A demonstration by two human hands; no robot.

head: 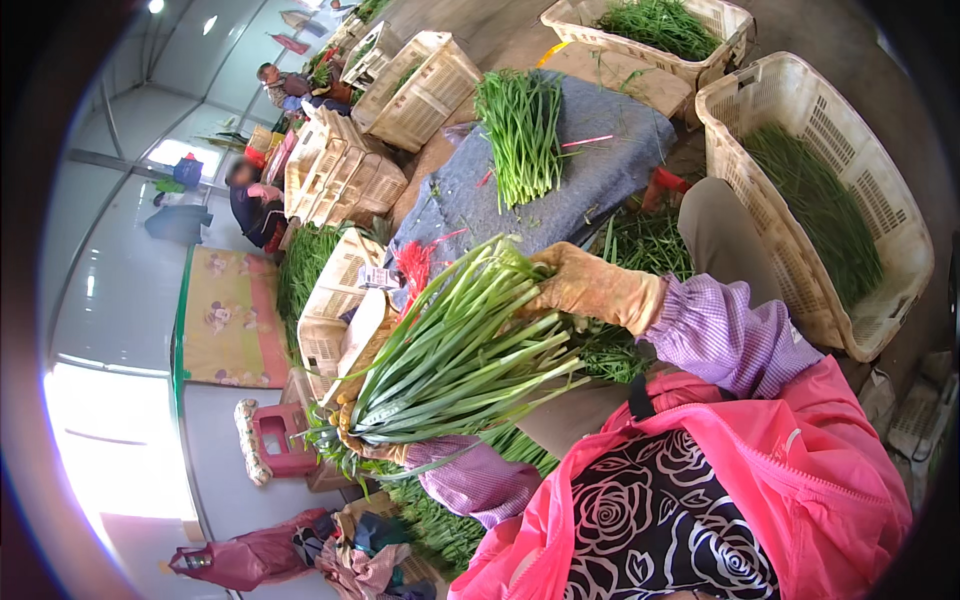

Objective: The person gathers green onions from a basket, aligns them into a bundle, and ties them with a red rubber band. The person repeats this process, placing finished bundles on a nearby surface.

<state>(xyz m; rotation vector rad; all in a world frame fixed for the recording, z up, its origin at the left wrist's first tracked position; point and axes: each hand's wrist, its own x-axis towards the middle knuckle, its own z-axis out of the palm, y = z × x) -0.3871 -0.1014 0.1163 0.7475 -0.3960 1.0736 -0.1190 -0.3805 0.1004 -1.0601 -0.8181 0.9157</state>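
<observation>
A loose bunch of long green chives (465, 345) spans the space before my chest. My left hand (367, 435), in a stained yellow-brown glove, grips its dark leafy end. At the paler stalk ends, my right hand (581, 289), gloved the same way, grips the upper side of the bunch; its fingertips are partly hidden by the stalks. Beyond, a neat bunch of chives (521, 139) lies on a blue-grey cloth (600, 142) over a low work surface. A bundle of red ties (414, 266) sits at the cloth's near left edge.
A plastic crate (817, 202) with greens stands at my right, and another crate (652, 34) behind the cloth. Stacked crates (337, 169) stand at left, near a seated person (255, 202). Loose greens (645, 244) lie by my knee. A pink stool (281, 439) is at lower left.
</observation>
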